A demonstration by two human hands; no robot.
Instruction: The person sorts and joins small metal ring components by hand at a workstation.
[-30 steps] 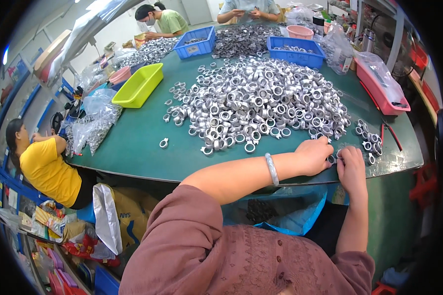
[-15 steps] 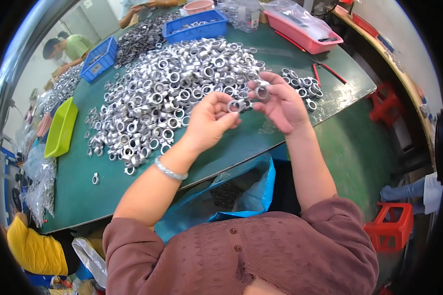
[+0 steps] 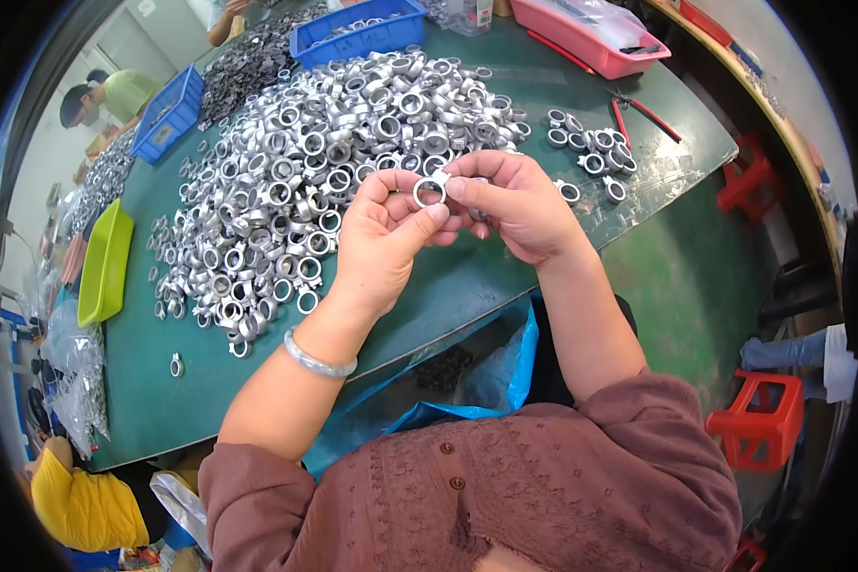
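Observation:
My left hand (image 3: 383,240) and my right hand (image 3: 511,204) meet above the near edge of the green table (image 3: 200,381). Together they pinch one silver metal ring (image 3: 430,192) between thumbs and fingertips. My right hand also seems to cup more small parts in its palm, mostly hidden. Just beyond my hands lies a big heap of silver rings (image 3: 334,153). A smaller group of rings (image 3: 591,157) lies to the right of my right hand.
A blue plastic bag (image 3: 467,381) with dark parts hangs open under the table edge at my lap. Blue bins (image 3: 362,29), a pink tray (image 3: 591,38), a yellow-green tray (image 3: 105,262) and red-handled pliers (image 3: 643,114) sit on the table. Other people work at the left and far side. Red stools (image 3: 758,424) stand right.
My hands have come from the table's right edge to the middle and lifted nearer to me. They now hold a single ring up between the fingertips. The view has swung right.

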